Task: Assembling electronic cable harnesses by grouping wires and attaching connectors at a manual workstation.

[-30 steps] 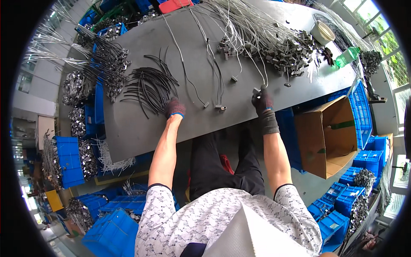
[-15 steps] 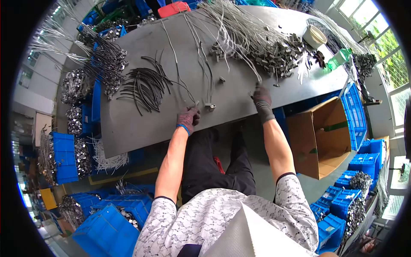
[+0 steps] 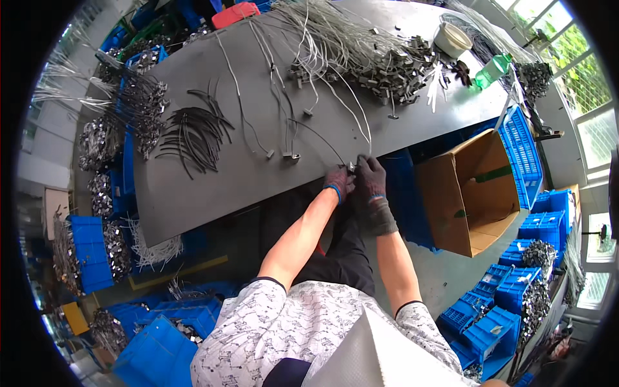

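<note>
Tubes (image 3: 193, 138) lie on the left of the table (image 3: 200, 205), loose cables (image 3: 239, 101) right of them. Farther right and back spread wires (image 3: 332, 35), a connector heap (image 3: 390, 80) at their near end. Right of this stand a tub (image 3: 451, 46) and, nearer, a bottle (image 3: 493, 71). The left hand (image 3: 338, 180) and right hand (image 3: 372, 177) sit side by side at the near edge, left of a box (image 3: 445, 206) and crate (image 3: 523, 155)
</note>
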`<action>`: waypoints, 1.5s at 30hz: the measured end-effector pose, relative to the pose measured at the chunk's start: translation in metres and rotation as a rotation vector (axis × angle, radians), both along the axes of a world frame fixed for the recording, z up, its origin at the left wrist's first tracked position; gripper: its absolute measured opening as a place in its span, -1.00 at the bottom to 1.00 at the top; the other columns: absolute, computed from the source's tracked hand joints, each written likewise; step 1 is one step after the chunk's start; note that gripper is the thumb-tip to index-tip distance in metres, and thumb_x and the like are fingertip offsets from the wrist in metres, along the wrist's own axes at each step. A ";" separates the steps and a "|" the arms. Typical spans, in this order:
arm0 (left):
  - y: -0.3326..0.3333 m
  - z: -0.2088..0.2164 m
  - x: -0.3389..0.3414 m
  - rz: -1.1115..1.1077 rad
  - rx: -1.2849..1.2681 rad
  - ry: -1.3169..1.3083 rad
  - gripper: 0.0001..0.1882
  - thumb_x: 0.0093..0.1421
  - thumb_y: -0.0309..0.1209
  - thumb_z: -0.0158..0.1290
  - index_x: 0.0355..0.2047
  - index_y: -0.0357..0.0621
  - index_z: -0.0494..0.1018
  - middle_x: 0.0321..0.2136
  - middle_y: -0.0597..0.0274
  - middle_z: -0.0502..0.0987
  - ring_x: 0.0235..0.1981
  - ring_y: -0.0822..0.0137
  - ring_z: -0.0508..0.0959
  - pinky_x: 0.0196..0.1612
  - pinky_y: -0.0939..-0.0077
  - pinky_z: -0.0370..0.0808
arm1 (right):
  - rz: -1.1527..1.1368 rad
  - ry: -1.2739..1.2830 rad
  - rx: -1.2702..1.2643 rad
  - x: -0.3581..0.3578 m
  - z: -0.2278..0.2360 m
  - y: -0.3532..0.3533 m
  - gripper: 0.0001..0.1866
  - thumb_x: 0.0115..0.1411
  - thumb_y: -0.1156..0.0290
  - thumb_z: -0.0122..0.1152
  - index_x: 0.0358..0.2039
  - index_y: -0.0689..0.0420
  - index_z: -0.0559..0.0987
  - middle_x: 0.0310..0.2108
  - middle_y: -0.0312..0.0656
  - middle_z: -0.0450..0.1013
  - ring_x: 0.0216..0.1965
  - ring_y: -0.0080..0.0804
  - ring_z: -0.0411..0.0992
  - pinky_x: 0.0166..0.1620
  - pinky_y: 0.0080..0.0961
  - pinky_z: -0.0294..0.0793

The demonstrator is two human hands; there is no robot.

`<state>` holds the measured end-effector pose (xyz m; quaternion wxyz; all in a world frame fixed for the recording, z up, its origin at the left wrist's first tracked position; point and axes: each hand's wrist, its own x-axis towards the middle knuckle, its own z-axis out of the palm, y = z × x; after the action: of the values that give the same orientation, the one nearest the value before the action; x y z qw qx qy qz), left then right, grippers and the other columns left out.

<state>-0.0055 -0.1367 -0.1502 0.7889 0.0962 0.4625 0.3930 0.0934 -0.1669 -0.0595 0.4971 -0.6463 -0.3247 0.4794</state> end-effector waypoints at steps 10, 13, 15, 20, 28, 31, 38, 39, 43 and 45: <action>0.103 0.031 -0.021 0.416 -0.048 -0.055 -0.93 0.14 -0.45 0.06 -0.37 -0.16 0.47 -0.48 0.10 0.58 -0.55 0.19 0.61 -0.49 0.24 0.61 | 0.255 -1.177 0.201 0.024 -0.033 -0.005 -0.60 0.29 0.12 0.11 0.02 0.10 0.49 -0.20 0.07 0.56 -0.19 0.09 0.54 -0.23 -0.08 0.54; 0.122 0.048 -0.002 0.439 -0.127 -0.195 -0.93 0.14 -0.48 0.04 -0.42 -0.16 0.51 -0.47 0.11 0.62 -0.51 0.22 0.66 -0.50 0.25 0.63 | 0.206 -1.106 0.117 0.037 -0.063 -0.060 -0.65 0.25 0.20 0.12 -0.03 0.09 0.48 -0.22 0.04 0.55 -0.21 0.09 0.54 -0.25 -0.03 0.54; 0.146 0.035 -0.005 0.470 -0.082 -0.092 -0.91 0.15 -0.47 0.02 -0.44 -0.15 0.52 -0.49 0.14 0.61 -0.51 0.24 0.66 -0.50 0.26 0.63 | 0.247 -1.146 0.038 0.049 -0.077 -0.119 -0.70 0.23 0.28 0.09 -0.06 0.11 0.48 -0.24 0.04 0.55 -0.23 0.11 0.54 -0.25 -0.02 0.53; 0.167 0.039 -0.023 0.108 0.445 1.271 -0.81 0.12 -0.32 0.05 -0.49 -0.19 0.53 -0.45 -0.09 0.61 -0.40 -0.04 0.63 -0.37 0.15 0.53 | 0.636 -1.063 -0.851 0.125 -0.115 -0.353 -0.72 0.27 0.36 -0.07 -0.13 0.19 0.54 -0.20 0.22 0.52 -0.12 0.22 0.50 -0.08 0.00 0.50; 0.022 0.057 -0.017 -0.005 0.357 0.409 -0.85 0.24 -0.38 0.02 -0.45 -0.15 0.47 -0.60 0.17 0.53 -0.61 0.27 0.54 -0.53 0.39 0.52 | 0.356 -0.849 -0.902 0.093 -0.066 -0.509 -0.72 0.27 0.29 -0.03 -0.30 0.21 0.58 -0.27 0.26 0.53 -0.17 0.24 0.52 -0.15 0.05 0.51; -0.053 -0.033 0.017 0.060 0.216 0.143 -0.93 0.27 -0.42 0.06 -0.35 -0.12 0.47 -0.54 0.19 0.55 -0.56 0.31 0.58 -0.52 0.38 0.57 | 0.258 -0.699 -0.748 0.081 -0.084 -0.533 -0.68 0.28 0.20 -0.04 -0.25 0.17 0.58 -0.25 0.24 0.54 -0.16 0.24 0.51 -0.16 0.07 0.50; -0.088 0.070 0.058 0.134 0.142 -0.032 -0.88 0.34 -0.38 0.04 -0.28 -0.18 0.44 -0.50 0.15 0.57 -0.54 0.27 0.62 -0.50 0.34 0.61 | 0.661 -0.726 -1.144 0.085 -0.127 -0.633 -0.64 0.22 0.14 0.04 -0.18 0.15 0.59 -0.17 0.21 0.54 -0.10 0.20 0.51 -0.12 0.02 0.50; -0.076 0.089 0.053 0.127 0.231 0.005 -0.86 0.35 -0.38 0.03 -0.28 -0.20 0.43 -0.50 0.14 0.57 -0.55 0.27 0.62 -0.51 0.34 0.61 | 0.648 -0.718 -1.141 0.086 -0.128 -0.637 -0.64 0.22 0.14 0.04 -0.18 0.15 0.59 -0.17 0.21 0.54 -0.10 0.20 0.51 -0.12 0.02 0.50; -0.011 0.182 0.020 0.328 0.539 0.151 -0.83 0.36 -0.35 0.03 -0.28 -0.21 0.43 -0.50 0.13 0.58 -0.57 0.30 0.61 -0.52 0.38 0.59 | 0.588 -0.840 -1.087 0.080 -0.093 -0.608 -0.71 0.18 0.27 0.08 -0.22 0.17 0.61 -0.19 0.19 0.54 -0.09 0.19 0.51 -0.10 0.01 0.52; 0.018 0.209 0.005 0.432 0.700 0.226 -0.82 0.37 -0.34 0.03 -0.29 -0.21 0.43 -0.52 0.15 0.58 -0.58 0.31 0.61 -0.51 0.39 0.59 | 0.535 -0.867 -0.975 0.090 -0.105 -0.597 -0.72 0.21 0.28 0.04 -0.22 0.16 0.61 -0.22 0.19 0.55 -0.11 0.21 0.51 -0.10 0.00 0.52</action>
<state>-0.0005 -0.1183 0.0592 0.5524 0.3015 0.3944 0.6697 0.1838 -0.7644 -0.1646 -0.1583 -0.8260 -0.3896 0.3752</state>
